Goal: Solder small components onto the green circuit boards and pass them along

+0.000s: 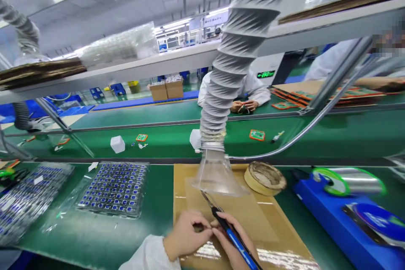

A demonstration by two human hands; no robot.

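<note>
Plainly, right fingers (224,245) round one blue tool (239,247); left fingers (201,237) together; one yellow ring (262,187)

The left hand (186,234) is pointing toward two o'clock, the right hand (227,244) toward eleven, and their fingers (207,233) are meeting.

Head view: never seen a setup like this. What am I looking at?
This picture comes from a camera worn on a person's head, looking forward and down. No robot, just two bare hands. The right hand holds a blue-and-black tool; the left hand is beside it, and whether it pinches something is unclear. A brown sheet lies on the green table, with a parts tray to its left and a blue stand to its right. A clear hood hangs above.
</note>
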